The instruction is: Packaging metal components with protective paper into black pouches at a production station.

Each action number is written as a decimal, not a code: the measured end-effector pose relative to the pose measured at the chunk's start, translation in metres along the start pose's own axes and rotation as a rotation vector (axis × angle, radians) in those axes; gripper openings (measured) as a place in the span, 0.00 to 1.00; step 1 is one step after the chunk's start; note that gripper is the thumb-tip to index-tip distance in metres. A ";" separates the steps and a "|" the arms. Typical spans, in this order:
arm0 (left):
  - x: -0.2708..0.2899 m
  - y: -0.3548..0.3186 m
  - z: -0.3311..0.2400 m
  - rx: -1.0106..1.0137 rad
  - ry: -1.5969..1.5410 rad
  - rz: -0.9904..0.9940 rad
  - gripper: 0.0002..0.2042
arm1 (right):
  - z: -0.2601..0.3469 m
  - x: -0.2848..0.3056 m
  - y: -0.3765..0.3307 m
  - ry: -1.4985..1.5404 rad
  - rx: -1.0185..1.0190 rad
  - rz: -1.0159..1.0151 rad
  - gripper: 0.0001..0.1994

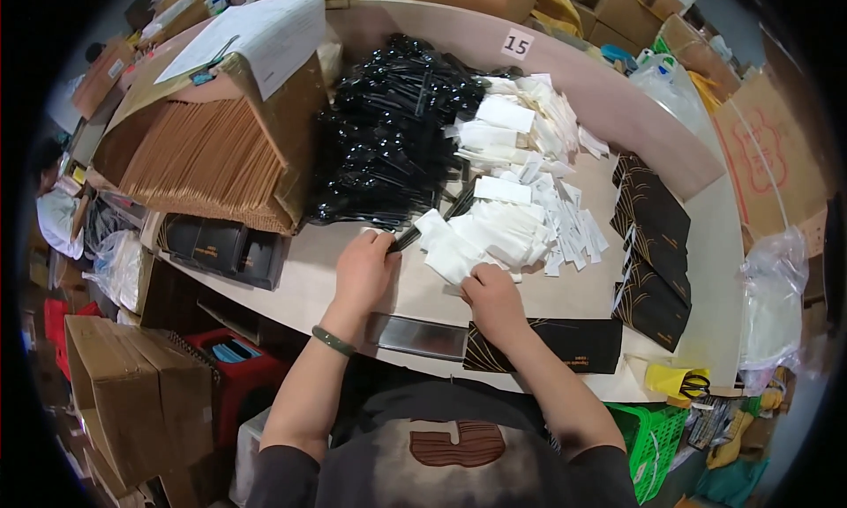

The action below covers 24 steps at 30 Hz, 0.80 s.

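Note:
My left hand (363,270) rests on the tan table (309,283) and grips a black plastic utensil (408,236) at the edge of a big pile of black cutlery (388,138). A green bangle sits on that wrist. My right hand (492,298) presses on a folded white napkin (452,259) at the near edge of a heap of white napkins and small white packets (520,199). Under my right wrist lies a long black sleeve with gold lines (573,345).
A stack of black gold-patterned sleeves (651,243) lies at the right. An open carton of brown paper sleeves (207,160) stands at the left, with papers on top. Cardboard boxes (132,393), a red stool (234,358), a green basket (657,437) and scissors (695,384) surround the table.

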<state>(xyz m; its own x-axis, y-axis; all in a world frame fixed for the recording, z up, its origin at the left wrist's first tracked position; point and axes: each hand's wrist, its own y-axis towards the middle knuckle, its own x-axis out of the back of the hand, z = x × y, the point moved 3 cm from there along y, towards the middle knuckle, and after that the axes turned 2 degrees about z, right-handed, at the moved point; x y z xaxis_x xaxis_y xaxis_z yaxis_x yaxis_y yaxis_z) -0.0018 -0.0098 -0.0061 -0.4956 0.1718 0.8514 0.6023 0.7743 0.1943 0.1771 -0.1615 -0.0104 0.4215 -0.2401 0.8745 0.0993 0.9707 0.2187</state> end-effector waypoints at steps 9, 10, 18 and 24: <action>0.019 -0.018 0.019 0.183 -0.369 -0.193 0.07 | 0.056 0.009 -0.026 0.236 0.065 0.391 0.06; 0.020 -0.027 0.021 0.266 -0.478 -0.205 0.06 | 0.057 0.012 -0.027 0.246 0.026 0.321 0.06; 0.045 -0.071 0.002 0.052 -0.413 0.021 0.03 | 0.056 -0.014 -0.034 0.199 0.005 -0.044 0.09; 0.012 -0.076 -0.038 -0.459 -0.178 0.154 0.06 | 0.054 0.008 -0.057 0.034 0.405 0.034 0.21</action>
<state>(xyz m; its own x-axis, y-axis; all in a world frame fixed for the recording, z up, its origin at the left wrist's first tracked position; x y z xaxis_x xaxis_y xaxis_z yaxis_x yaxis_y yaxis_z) -0.0303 -0.0895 0.0080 -0.4542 0.3945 0.7987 0.8696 0.3913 0.3012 0.1259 -0.2188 0.0079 0.4488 -0.2013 0.8707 -0.2749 0.8959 0.3489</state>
